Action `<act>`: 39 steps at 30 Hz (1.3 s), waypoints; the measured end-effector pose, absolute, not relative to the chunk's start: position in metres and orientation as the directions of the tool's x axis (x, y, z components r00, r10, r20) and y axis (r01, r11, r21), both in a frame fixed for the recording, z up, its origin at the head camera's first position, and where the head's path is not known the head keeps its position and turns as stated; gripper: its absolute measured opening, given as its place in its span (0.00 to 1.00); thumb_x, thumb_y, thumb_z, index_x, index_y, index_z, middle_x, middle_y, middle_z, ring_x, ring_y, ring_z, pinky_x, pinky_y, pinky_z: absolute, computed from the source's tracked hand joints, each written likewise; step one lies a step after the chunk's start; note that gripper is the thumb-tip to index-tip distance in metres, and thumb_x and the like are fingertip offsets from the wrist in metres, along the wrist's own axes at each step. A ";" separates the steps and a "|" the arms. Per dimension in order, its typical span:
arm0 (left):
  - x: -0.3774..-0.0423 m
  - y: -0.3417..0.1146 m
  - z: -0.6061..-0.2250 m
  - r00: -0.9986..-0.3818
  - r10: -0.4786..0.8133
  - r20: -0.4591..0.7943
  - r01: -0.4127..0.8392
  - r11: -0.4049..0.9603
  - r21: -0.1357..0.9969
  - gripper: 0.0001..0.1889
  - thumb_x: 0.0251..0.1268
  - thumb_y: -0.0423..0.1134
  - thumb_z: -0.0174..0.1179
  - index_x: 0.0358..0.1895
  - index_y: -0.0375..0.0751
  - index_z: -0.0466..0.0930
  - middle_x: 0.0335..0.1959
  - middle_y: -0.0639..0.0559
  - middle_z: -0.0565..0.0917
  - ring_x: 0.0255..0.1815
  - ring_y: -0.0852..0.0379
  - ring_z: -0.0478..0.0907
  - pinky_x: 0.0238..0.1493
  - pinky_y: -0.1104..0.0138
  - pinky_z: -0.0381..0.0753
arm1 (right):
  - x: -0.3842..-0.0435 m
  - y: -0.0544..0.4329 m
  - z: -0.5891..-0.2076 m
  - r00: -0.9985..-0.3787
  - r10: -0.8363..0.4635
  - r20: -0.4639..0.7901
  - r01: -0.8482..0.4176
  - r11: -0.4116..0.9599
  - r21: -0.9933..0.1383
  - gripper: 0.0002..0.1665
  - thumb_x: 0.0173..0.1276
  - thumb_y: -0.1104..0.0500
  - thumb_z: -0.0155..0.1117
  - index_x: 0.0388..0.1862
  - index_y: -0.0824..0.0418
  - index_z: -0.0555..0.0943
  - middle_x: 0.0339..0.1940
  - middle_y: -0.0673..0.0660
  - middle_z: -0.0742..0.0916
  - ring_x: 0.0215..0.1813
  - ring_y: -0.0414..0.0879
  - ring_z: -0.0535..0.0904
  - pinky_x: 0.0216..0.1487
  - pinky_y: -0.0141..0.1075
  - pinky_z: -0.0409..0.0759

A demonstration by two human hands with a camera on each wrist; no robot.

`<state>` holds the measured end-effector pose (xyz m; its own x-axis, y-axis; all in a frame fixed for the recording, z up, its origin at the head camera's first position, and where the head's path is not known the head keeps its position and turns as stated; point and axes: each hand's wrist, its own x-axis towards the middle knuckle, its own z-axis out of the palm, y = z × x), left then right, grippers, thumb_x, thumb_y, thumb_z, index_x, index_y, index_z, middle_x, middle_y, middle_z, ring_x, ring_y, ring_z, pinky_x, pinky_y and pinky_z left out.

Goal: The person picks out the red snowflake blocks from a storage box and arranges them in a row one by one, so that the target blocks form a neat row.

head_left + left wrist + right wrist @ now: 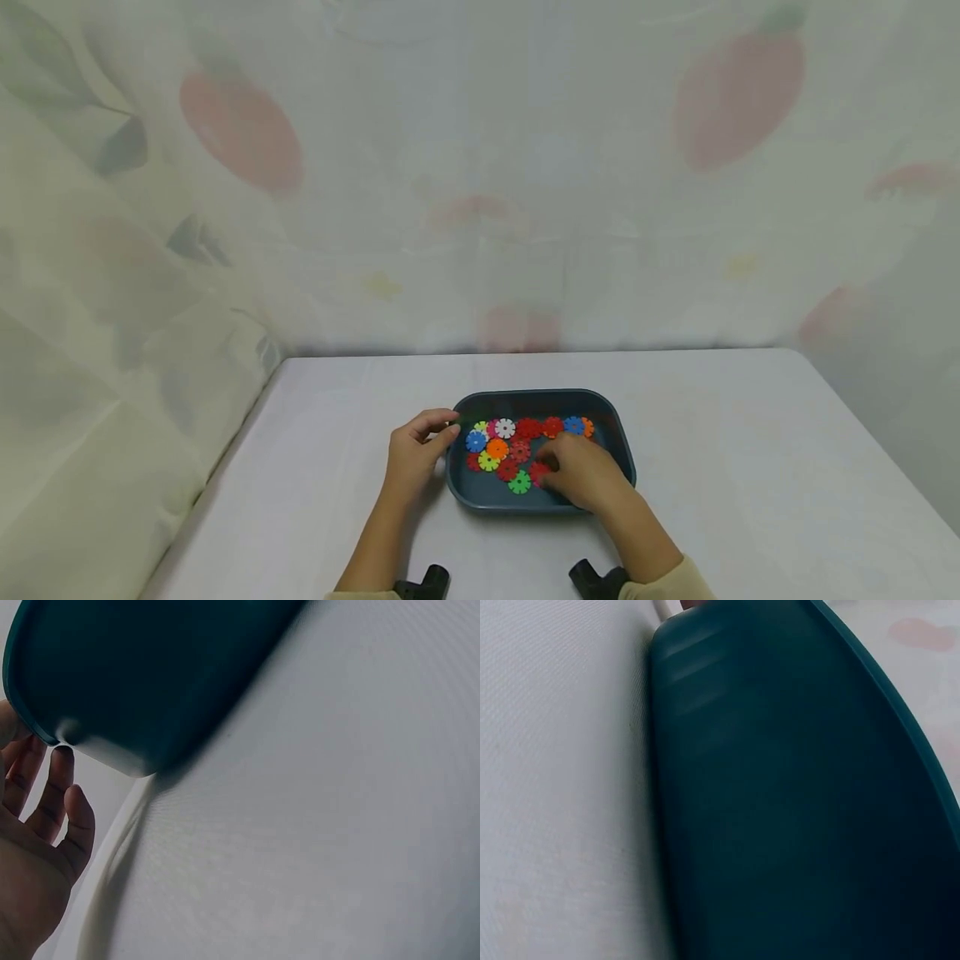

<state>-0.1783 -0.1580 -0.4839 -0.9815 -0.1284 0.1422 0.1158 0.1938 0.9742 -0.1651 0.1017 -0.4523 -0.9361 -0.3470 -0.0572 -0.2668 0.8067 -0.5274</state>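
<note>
A dark teal tray (540, 502) holds several notched plastic discs in red, blue, yellow, orange, white and green. At its left end, my left hand (416, 450) holds the rim with thumb and forefinger; in the left wrist view, the other fingers (52, 791) bend loosely beside the wall. My right hand (585, 471) reaches over the front right part of the tray, fingertips down among the discs. Close to those fingertips lies a red disc (537, 473); whether it is pinched cannot be made out. A green disc (519, 482) lies nearby. The right wrist view shows mostly the tray's outer wall (780, 787).
The tray stands on a table with a white cloth (712, 433). Behind hangs a pale curtain (480, 167) with fruit prints, and another stretch of it runs along the left side. Black wrist mounts (431, 582) sit on both forearms.
</note>
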 end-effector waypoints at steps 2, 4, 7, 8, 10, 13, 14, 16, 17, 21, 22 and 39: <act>-0.178 -0.159 -0.483 -0.981 -0.137 0.134 0.104 0.208 0.973 0.08 0.61 0.40 0.69 0.43 0.47 0.88 0.45 0.54 0.87 0.47 0.53 0.79 0.48 0.71 0.81 | -0.165 0.101 -0.452 -0.934 -0.353 -0.053 -0.272 0.800 -0.535 0.14 0.54 0.56 0.78 0.40 0.54 0.87 0.31 0.46 0.84 0.35 0.41 0.77 0.38 0.42 0.78; -0.178 -0.160 -0.480 -0.981 -0.148 0.125 0.090 0.220 0.971 0.08 0.61 0.39 0.69 0.43 0.46 0.88 0.45 0.54 0.87 0.48 0.54 0.79 0.49 0.71 0.80 | -0.166 0.099 -0.452 -0.933 -0.357 -0.048 -0.274 0.791 -0.548 0.14 0.53 0.56 0.78 0.39 0.52 0.86 0.27 0.45 0.81 0.32 0.41 0.74 0.33 0.39 0.74; -0.176 -0.159 -0.474 -0.981 -0.160 0.109 0.069 0.236 0.969 0.09 0.62 0.37 0.68 0.44 0.43 0.88 0.46 0.53 0.87 0.49 0.54 0.79 0.50 0.69 0.79 | -0.166 0.098 -0.451 -0.934 -0.354 -0.041 -0.270 0.777 -0.568 0.13 0.53 0.57 0.78 0.37 0.51 0.84 0.24 0.45 0.77 0.29 0.41 0.72 0.29 0.36 0.70; -0.174 -0.158 -0.470 -0.981 -0.161 0.104 0.063 0.242 0.968 0.09 0.62 0.37 0.67 0.44 0.42 0.87 0.46 0.52 0.87 0.48 0.55 0.79 0.51 0.69 0.79 | -0.166 0.097 -0.451 -0.934 -0.355 -0.039 -0.271 0.775 -0.571 0.13 0.53 0.58 0.78 0.37 0.51 0.84 0.23 0.45 0.77 0.28 0.41 0.71 0.29 0.36 0.69; -0.169 -0.156 -0.462 -0.982 -0.162 0.096 0.054 0.250 0.967 0.09 0.63 0.35 0.67 0.45 0.40 0.87 0.46 0.51 0.87 0.48 0.55 0.79 0.51 0.68 0.79 | -0.165 0.097 -0.450 -0.933 -0.358 -0.036 -0.273 0.771 -0.576 0.12 0.54 0.59 0.78 0.36 0.51 0.83 0.23 0.45 0.76 0.28 0.41 0.71 0.28 0.36 0.69; -0.163 -0.153 -0.451 -0.983 -0.158 0.092 0.048 0.259 0.965 0.09 0.63 0.34 0.66 0.45 0.38 0.87 0.46 0.50 0.87 0.48 0.55 0.78 0.52 0.67 0.78 | -0.165 0.097 -0.449 -0.930 -0.367 -0.034 -0.281 0.765 -0.579 0.12 0.55 0.60 0.77 0.35 0.50 0.82 0.22 0.45 0.76 0.27 0.41 0.71 0.28 0.35 0.69; -0.162 -0.152 -0.448 -0.983 -0.156 0.092 0.050 0.258 0.965 0.09 0.64 0.33 0.65 0.45 0.38 0.87 0.46 0.50 0.87 0.48 0.55 0.78 0.52 0.66 0.78 | -0.165 0.097 -0.449 -0.928 -0.370 -0.032 -0.284 0.763 -0.580 0.12 0.55 0.60 0.76 0.35 0.50 0.81 0.22 0.45 0.76 0.26 0.41 0.71 0.28 0.35 0.69; -0.162 -0.152 -0.446 -0.984 -0.152 0.094 0.053 0.255 0.965 0.09 0.63 0.34 0.66 0.45 0.37 0.87 0.46 0.50 0.87 0.48 0.55 0.78 0.52 0.65 0.78 | -0.165 0.097 -0.448 -0.927 -0.375 -0.026 -0.291 0.758 -0.584 0.12 0.56 0.61 0.75 0.36 0.50 0.81 0.21 0.46 0.76 0.26 0.41 0.70 0.27 0.34 0.68; -0.162 -0.152 -0.445 -0.984 -0.149 0.097 0.056 0.256 0.965 0.09 0.64 0.34 0.66 0.46 0.37 0.87 0.46 0.50 0.87 0.48 0.55 0.78 0.53 0.65 0.78 | -0.165 0.097 -0.448 -0.926 -0.377 -0.023 -0.293 0.756 -0.585 0.12 0.57 0.61 0.75 0.36 0.50 0.81 0.21 0.46 0.76 0.25 0.41 0.70 0.27 0.34 0.68; -0.162 -0.152 -0.446 -0.984 -0.145 0.107 0.067 0.254 0.965 0.10 0.64 0.34 0.65 0.46 0.37 0.86 0.46 0.50 0.87 0.48 0.54 0.78 0.53 0.65 0.78 | -0.165 0.097 -0.448 -0.920 -0.392 -0.010 -0.309 0.741 -0.596 0.12 0.58 0.61 0.74 0.40 0.51 0.83 0.21 0.45 0.75 0.25 0.40 0.70 0.26 0.33 0.67; -0.162 -0.153 -0.446 -0.983 -0.147 0.106 0.066 0.252 0.965 0.10 0.64 0.34 0.65 0.46 0.37 0.86 0.46 0.50 0.87 0.48 0.54 0.78 0.53 0.65 0.78 | -0.165 0.097 -0.448 -0.917 -0.398 -0.006 -0.316 0.736 -0.599 0.13 0.58 0.61 0.74 0.42 0.51 0.83 0.21 0.45 0.75 0.25 0.40 0.70 0.25 0.33 0.68; -0.160 -0.158 -0.446 -0.986 -0.125 0.106 0.074 0.243 0.967 0.10 0.64 0.35 0.65 0.47 0.36 0.86 0.47 0.50 0.87 0.48 0.56 0.79 0.51 0.68 0.79 | -0.168 0.102 -0.443 -0.910 -0.398 0.111 -0.341 0.571 -0.747 0.15 0.63 0.54 0.72 0.49 0.51 0.85 0.27 0.42 0.80 0.27 0.38 0.73 0.28 0.30 0.75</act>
